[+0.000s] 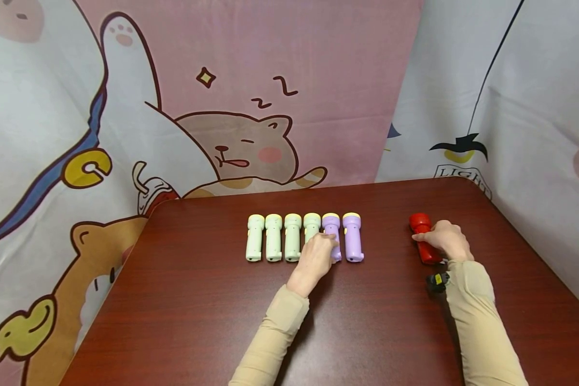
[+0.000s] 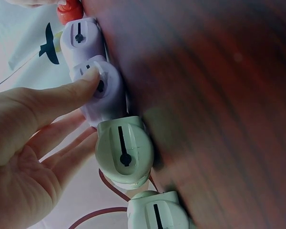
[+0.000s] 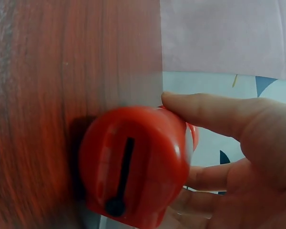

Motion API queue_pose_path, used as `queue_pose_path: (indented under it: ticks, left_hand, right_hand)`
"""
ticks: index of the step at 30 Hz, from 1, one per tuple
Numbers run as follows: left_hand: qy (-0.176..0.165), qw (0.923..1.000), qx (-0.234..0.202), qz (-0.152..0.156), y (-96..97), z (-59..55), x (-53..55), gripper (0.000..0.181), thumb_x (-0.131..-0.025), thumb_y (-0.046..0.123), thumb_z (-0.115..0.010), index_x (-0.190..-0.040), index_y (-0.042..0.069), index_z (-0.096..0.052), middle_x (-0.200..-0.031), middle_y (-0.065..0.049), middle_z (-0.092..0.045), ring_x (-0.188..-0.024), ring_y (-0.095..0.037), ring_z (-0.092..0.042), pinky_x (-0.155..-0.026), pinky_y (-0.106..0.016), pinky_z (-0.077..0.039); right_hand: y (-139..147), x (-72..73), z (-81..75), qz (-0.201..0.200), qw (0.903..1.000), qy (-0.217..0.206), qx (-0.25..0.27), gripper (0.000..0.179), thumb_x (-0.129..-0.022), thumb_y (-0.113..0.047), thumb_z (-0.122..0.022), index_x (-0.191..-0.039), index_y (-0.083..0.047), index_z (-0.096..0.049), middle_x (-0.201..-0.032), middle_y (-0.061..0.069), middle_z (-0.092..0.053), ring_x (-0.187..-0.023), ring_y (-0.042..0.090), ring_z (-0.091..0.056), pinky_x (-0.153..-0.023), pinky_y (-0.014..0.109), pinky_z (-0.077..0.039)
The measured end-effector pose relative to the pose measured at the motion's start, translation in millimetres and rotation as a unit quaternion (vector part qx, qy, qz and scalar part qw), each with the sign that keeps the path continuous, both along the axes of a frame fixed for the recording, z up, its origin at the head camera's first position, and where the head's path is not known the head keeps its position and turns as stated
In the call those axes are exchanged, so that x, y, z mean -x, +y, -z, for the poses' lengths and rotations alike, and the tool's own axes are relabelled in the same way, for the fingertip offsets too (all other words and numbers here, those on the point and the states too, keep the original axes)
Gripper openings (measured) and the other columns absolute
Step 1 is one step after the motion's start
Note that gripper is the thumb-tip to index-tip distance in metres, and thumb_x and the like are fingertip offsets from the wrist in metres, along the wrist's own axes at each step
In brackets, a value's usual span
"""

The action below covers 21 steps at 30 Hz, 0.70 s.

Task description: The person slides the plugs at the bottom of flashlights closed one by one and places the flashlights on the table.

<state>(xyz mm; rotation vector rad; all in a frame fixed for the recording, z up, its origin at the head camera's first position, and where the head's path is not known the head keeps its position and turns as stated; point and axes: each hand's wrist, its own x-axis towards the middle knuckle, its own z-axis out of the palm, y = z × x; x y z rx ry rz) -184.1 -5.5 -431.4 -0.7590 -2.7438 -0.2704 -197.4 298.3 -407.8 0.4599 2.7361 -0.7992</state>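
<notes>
Several mint green flashlights (image 1: 254, 238) lie in a row with two purple flashlights at the right end. My left hand (image 1: 315, 258) pinches the inner purple flashlight (image 2: 106, 93), its thumb on the tail end and the other fingers partly hidden behind. Beyond it is the outer purple flashlight (image 1: 353, 236). Set apart on the right, a red flashlight (image 1: 427, 251) lies on the table with its head toward the wall. My right hand (image 1: 447, 239) grips its body from the right, thumb on top; the slotted tail faces the right wrist view.
A dark red-brown wooden table (image 1: 198, 300) spreads under everything. Behind it hangs a cloth (image 1: 352, 107) printed with cartoon animals. A small black device (image 1: 436, 282) with a yellow mark sits at the right wrist.
</notes>
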Motion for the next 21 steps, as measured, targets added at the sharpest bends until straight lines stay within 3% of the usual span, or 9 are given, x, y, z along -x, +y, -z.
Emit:
queue_pose_path:
  ticks: [11,21]
  left_hand:
    - [-0.002,1.0,0.001,0.002,0.1,1.3,0.3,0.024,-0.071,0.012,-0.081,-0.093,0.018,-0.077,-0.115,0.005,-0.07,-0.102,-0.015,-0.066,-0.078,-0.029,-0.055]
    - [0.003,1.0,-0.002,0.003,-0.6,2.1,1.1,0.024,-0.069,0.011,-0.082,-0.091,0.018,-0.077,-0.11,0.006,-0.071,-0.099,-0.015,-0.067,-0.075,-0.029,-0.055]
  right_hand:
    - [0.1,1.3,3.7,0.0,0.9998,0.018,-0.003,0.057,-0.082,-0.044,-0.065,-0.104,0.008,-0.059,-0.096,0.029,-0.059,-0.078,0.035,-0.057,-0.058,0.035,-0.045]
    - [-5.2,1.1,4.3,0.006,0.9987,0.05,-0.004,0.051,-0.081,-0.044,-0.065,-0.096,0.004,-0.064,-0.087,0.025,-0.061,-0.073,0.033,-0.056,-0.055,0.033,-0.044]
